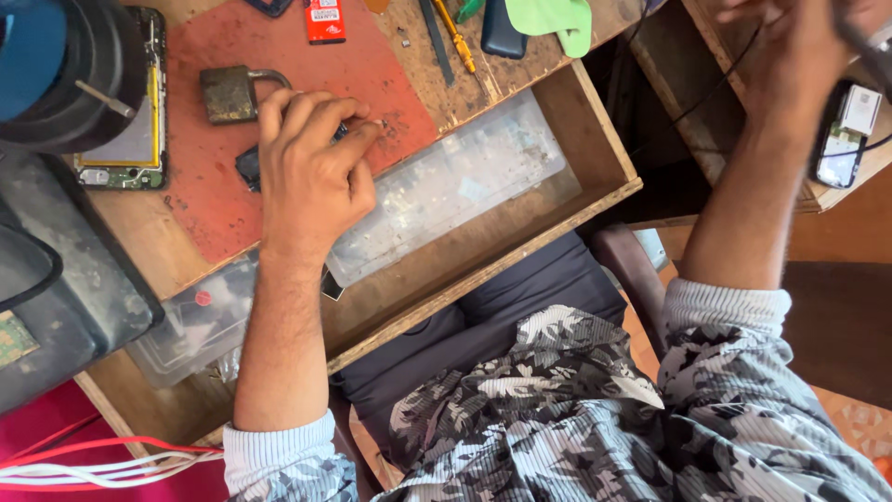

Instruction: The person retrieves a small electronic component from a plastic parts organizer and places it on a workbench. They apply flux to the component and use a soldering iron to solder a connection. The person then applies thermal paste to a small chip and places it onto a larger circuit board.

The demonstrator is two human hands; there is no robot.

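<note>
Left hand [311, 172] palm down on the red work mat [279, 56], fingers curled together, fingertips [367, 125] pinching a small dark part [249, 167] — part mostly hidden under the palm, only a dark edge shows at the left side of the hand, so its kind can't be told. Right hand [790, 51] raised at the top right edge, partly cut off by the frame and blurred; can't tell if it's closed or what it grips, a dark cable [734, 65] runs near it.

Nearest the body: patterned grey-white sleeves, dark trousers, then the open wooden drawer [520, 232] of the desk [502, 84]. In the drawer, a clear plastic compartment box [455, 181] lies just below the left hand; a second clear box [186, 325] with a red dot sits further left, partly under the desk top. Red and white wires [102, 460] at the bottom left.

On the mat, just above-left of the left hand: a brass padlock [228, 93], shackle to the right. Left of the mat, an opened phone [135, 130] with yellow battery showing, partly under a dark round lens housing [65, 70]. Far edge of the desk — small red box [325, 19], yellow-handled screwdriver [453, 33], dark phone [502, 28], green plastic piece [555, 19]. At the far right, a small white-and-black device [847, 130] lies on a second wooden surface.
</note>
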